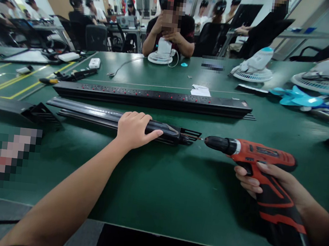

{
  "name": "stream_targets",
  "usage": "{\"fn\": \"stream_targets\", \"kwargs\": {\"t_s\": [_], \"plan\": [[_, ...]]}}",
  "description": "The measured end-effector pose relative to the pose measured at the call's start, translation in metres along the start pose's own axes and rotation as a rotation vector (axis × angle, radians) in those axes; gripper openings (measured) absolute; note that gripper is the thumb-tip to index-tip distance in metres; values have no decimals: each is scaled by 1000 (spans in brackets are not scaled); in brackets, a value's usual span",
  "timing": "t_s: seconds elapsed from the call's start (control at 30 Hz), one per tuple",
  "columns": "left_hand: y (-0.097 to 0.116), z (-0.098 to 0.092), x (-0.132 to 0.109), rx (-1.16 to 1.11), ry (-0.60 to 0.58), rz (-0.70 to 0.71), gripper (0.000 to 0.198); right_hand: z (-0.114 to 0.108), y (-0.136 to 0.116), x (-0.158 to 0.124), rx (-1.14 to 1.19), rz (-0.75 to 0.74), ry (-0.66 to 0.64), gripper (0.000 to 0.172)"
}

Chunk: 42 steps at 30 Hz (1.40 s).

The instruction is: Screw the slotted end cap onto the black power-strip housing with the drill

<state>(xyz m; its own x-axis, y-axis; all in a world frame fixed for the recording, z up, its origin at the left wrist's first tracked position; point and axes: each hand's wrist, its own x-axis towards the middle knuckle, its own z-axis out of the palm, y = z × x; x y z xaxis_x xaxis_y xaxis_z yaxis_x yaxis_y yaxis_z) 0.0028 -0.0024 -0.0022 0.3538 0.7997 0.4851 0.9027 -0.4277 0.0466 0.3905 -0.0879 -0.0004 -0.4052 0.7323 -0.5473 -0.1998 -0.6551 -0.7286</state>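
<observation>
My left hand (133,129) is wrapped over the top of a long, glossy black casing (92,111), thumb toward its right end, pressing on it where it lies on the green table. In my right hand (267,180) is a red and black cordless drill (264,151), its chuck pointing left. The thin bit (198,138) reaches to the slotted bracket (191,135) at the casing's right end; whether it touches a screw is too small to tell. Behind the casing, and parallel to it, lies a long black power strip (155,98) with red parts along its top.
Another dark casing (1,106) lies at the left. A yellow-handled screwdriver (48,81) is near the power strip's left end. White fan parts (254,69) and blue fan blades (296,97) lie back right. Across the table (151,192) sits a person (171,29) with a small white fan (161,56).
</observation>
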Motion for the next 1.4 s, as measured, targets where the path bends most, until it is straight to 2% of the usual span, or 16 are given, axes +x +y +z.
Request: {"fn": "stream_targets", "kwargs": {"t_s": [0.6, 1.4], "plan": [[1, 1, 0, -8, 7, 0, 73, 3, -2, 0, -13, -10, 26, 31], [0, 0, 0, -14, 8, -1, 68, -3, -1, 1, -3, 14, -33, 32]]}}
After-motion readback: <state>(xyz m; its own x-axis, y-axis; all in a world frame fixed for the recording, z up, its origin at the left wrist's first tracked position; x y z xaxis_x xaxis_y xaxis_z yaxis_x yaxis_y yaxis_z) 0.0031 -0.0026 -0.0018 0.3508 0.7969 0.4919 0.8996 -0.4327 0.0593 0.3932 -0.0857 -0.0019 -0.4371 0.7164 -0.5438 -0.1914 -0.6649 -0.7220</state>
